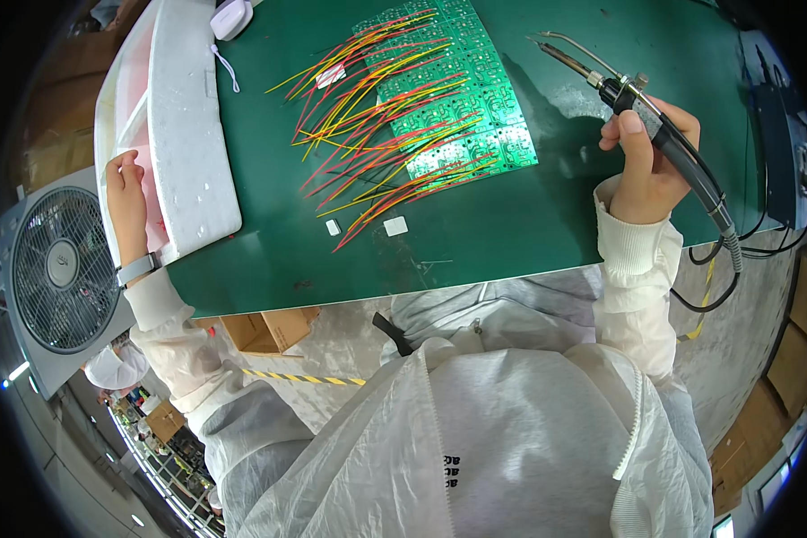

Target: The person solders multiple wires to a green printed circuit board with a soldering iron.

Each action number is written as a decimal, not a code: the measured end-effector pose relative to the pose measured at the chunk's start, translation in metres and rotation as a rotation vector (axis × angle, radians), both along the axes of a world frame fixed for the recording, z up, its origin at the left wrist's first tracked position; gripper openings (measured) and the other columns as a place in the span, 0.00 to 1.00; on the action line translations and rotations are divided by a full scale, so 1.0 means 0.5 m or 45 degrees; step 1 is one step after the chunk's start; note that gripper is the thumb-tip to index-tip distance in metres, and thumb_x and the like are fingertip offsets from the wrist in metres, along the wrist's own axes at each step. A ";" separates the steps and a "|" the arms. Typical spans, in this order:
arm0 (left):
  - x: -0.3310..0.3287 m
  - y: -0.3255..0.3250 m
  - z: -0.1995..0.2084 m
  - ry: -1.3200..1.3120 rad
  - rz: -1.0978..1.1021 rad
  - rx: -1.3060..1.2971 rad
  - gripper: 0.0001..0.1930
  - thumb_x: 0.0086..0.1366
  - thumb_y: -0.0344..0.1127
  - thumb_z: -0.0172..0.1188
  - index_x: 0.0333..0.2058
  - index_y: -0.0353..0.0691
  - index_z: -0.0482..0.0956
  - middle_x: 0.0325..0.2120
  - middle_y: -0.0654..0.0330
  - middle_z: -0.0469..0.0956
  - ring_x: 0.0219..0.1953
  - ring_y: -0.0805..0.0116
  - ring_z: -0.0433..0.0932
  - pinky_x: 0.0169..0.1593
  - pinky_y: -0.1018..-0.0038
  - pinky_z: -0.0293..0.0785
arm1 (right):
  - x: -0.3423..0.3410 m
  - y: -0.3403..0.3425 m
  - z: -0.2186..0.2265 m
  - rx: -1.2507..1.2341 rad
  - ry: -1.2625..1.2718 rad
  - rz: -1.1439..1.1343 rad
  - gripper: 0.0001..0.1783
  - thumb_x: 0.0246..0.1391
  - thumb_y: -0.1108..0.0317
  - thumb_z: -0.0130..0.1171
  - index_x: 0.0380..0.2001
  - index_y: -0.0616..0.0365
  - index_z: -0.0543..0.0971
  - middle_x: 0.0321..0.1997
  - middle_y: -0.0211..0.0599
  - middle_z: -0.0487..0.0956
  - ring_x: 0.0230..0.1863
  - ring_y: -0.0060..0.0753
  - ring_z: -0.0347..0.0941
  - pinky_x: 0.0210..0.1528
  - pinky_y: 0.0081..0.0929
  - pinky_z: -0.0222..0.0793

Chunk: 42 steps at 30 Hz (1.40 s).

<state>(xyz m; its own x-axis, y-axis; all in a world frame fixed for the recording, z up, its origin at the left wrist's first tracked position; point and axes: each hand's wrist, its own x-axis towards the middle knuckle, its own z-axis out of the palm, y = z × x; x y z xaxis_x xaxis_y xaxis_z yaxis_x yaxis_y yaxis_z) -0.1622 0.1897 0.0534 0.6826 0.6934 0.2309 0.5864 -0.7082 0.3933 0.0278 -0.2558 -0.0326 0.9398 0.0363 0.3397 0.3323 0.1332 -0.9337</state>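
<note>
My right hand [647, 175] is wrapped round a black soldering iron [684, 154], raised over the right of the table. A thin curved metal tube runs beside its tip, which points up and left, apart from the boards. My left hand [125, 204] is at the white foam box [191, 134], fingers curled together by the pinkish inside; whatever they hold, if anything, cannot be made out. Between my hands lies a green circuit board panel [502, 117] of several joined boards. Red, yellow and black wires [359, 117] fan out leftward from it in rows.
Small white pieces [395, 226] lie on the green tabletop [278, 269] near its front edge. A pale case with a strap [231, 18] sits at the back left. A grey fan [63, 264] stands at left, a dark blue unit [785, 157] with cables at right. Below is a cardboard box [269, 330].
</note>
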 end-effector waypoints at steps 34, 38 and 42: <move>0.358 -0.452 -0.159 -0.522 -0.758 -0.111 0.03 0.48 0.23 0.59 0.25 0.34 0.74 0.19 0.64 0.70 0.21 0.78 0.65 0.25 0.84 0.63 | 0.093 0.088 0.005 -0.243 -0.180 0.121 0.17 0.35 0.73 0.63 0.28 0.67 0.67 0.22 0.36 0.74 0.24 0.20 0.69 0.30 0.16 0.66; 0.357 -0.450 -0.159 -0.532 -0.728 -0.122 0.03 0.48 0.23 0.59 0.24 0.35 0.74 0.19 0.65 0.70 0.20 0.80 0.65 0.24 0.84 0.60 | 0.093 0.087 0.003 -0.245 -0.240 0.167 0.17 0.34 0.73 0.64 0.27 0.65 0.67 0.22 0.36 0.74 0.22 0.19 0.68 0.28 0.16 0.66; 0.359 -0.449 -0.161 -0.556 -0.741 -0.121 0.03 0.48 0.23 0.59 0.23 0.36 0.75 0.19 0.66 0.70 0.20 0.80 0.65 0.24 0.85 0.59 | 0.095 0.085 0.004 -0.297 -0.247 0.121 0.17 0.35 0.73 0.64 0.27 0.65 0.67 0.22 0.35 0.74 0.22 0.19 0.68 0.28 0.16 0.66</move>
